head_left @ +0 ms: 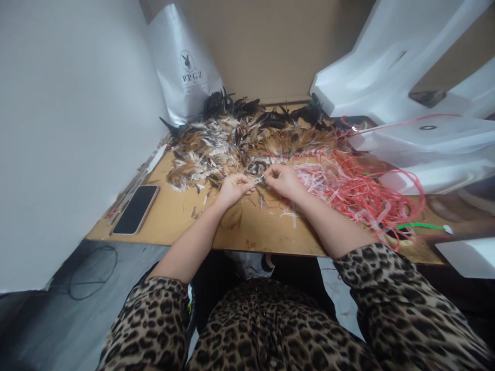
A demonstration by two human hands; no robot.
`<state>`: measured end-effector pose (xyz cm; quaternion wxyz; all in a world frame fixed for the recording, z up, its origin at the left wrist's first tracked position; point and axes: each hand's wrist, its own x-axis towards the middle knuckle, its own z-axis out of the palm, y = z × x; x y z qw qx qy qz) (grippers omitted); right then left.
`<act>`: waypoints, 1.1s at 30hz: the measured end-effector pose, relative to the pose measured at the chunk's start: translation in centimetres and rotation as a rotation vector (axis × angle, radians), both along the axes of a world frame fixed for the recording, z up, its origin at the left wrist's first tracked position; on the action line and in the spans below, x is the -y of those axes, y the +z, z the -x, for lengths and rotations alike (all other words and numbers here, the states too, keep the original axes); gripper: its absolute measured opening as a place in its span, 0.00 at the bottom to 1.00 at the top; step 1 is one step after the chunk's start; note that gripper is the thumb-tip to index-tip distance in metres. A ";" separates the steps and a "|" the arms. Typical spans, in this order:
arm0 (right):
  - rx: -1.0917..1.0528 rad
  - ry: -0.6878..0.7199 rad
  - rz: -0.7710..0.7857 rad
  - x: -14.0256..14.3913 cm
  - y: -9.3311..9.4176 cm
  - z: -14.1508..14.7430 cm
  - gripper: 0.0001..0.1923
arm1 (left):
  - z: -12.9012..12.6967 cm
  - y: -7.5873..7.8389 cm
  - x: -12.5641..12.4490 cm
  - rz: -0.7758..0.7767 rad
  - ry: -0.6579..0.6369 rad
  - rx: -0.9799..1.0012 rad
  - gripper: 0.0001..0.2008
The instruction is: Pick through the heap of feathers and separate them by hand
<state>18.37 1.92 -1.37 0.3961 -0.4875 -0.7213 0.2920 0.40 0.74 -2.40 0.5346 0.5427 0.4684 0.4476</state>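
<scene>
My left hand (235, 188) is closed in a pinch above the table's middle. Close on its right, my right hand (284, 180) is also pinched, fingertips turned toward the left ones. A small, thin whitish feather (258, 180) shows between the two sets of fingertips; its finer details are too small to tell. Just behind the hands spreads a large pile of feathers (228, 139), brown and white in front with long black ones at the back. Beside my right forearm lies a tangled heap of red and pink strips (348, 190).
A phone (136, 210) lies at the left of the wooden table (247, 234). A silver-white bag (181, 67) stands at the back left. White machine-like parts (371, 72) rise at the right, near a green strip (421, 225). A white panel (69, 129) borders the left side.
</scene>
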 end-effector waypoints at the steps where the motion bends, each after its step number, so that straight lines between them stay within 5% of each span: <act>1: 0.019 -0.009 -0.040 0.1 0.1 0.1 0.05 | 0.1 0.1 -0.1 0.037 -0.017 0.035 0.14; 8: 0.180 -0.073 -0.245 0.8 0.7 0.7 0.06 | 0.0 1.0 -0.1 0.070 0.021 0.072 0.19; 16: 0.002 0.019 -0.196 0.8 0.5 1.1 0.08 | -0.7 0.6 -0.1 0.085 0.072 0.107 0.17; 21: 0.037 0.023 -0.205 0.7 0.2 1.1 0.06 | -0.9 1.0 0.0 0.080 0.014 0.158 0.24; 28: 0.149 0.056 -0.260 1.0 0.5 1.0 0.07 | -0.8 2.1 0.0 0.097 0.042 0.022 0.20; 33: 0.049 0.099 -0.233 1.0 0.4 1.2 0.07 | -1.0 1.6 -0.2 0.064 0.146 0.074 0.21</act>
